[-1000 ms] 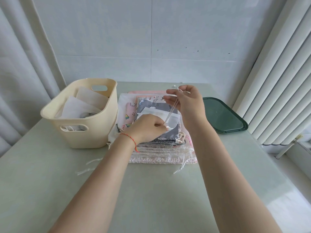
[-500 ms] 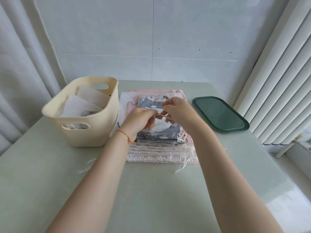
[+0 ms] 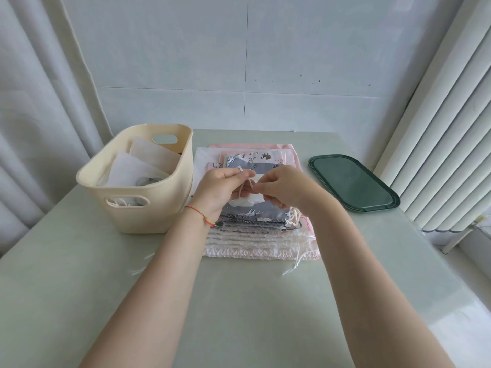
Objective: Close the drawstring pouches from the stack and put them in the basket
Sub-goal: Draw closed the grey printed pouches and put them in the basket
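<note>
Both hands meet over the middle of the stack of pouches [image 3: 261,236], seen from the head camera looking down along two bare forearms. The left hand [image 3: 221,188], with a red string bracelet [image 3: 199,215] round its wrist, has its fingers curled and pinches a pale drawstring [image 3: 245,185] between thumb and fingertips. The right hand [image 3: 285,188] faces it, fingers likewise curled, pinching the same cord from the other side, so that the two sets of fingertips nearly touch. Just under the hands lies a small white pouch [image 3: 245,201], bunched and partly hidden by them; it sits on top of the stack, above a grey printed pouch [image 3: 255,217] and the pink and white ones below, whose gathered edges face the person. Loose white cord ends [image 3: 292,266] trail off the near edge of the stack onto the pale green table [image 3: 239,314]. To the left, just beside the stack, stands a cream basket [image 3: 148,216] with handle cut-outs, holding several white pouches [image 3: 130,171]. To the right, apart from the stack, a dark green tray [image 3: 353,181] lies flat on the table. White curtains hang on both sides, and a pale tiled wall stands behind.
</note>
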